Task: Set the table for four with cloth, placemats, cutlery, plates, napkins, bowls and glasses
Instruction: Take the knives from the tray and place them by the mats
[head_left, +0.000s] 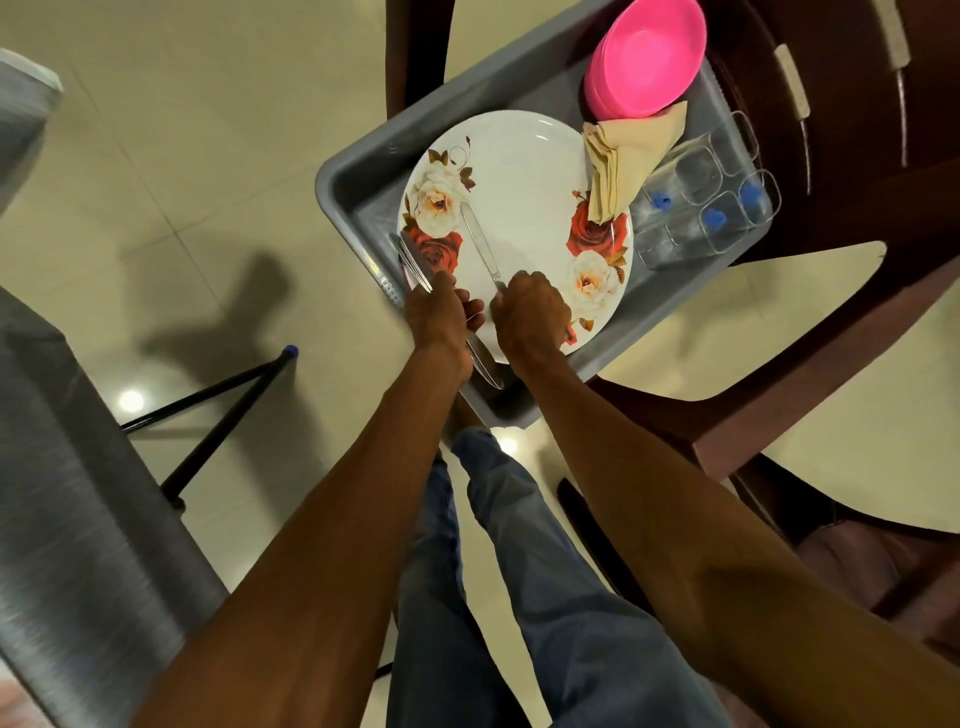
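Your left hand (441, 312) gripped a bundle of cutlery (415, 265); your right hand (530, 312) pinched a knife (480, 241) by its handle. Thin, slippery steel, likely light.

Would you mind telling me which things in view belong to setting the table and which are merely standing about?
For the job: grey tray holding floral plate, pink bowls, folded napkins, clear glasses; knife pinched by right hand; cutlery gripped by left hand.

Standing about: brown chair, black tripod legs.
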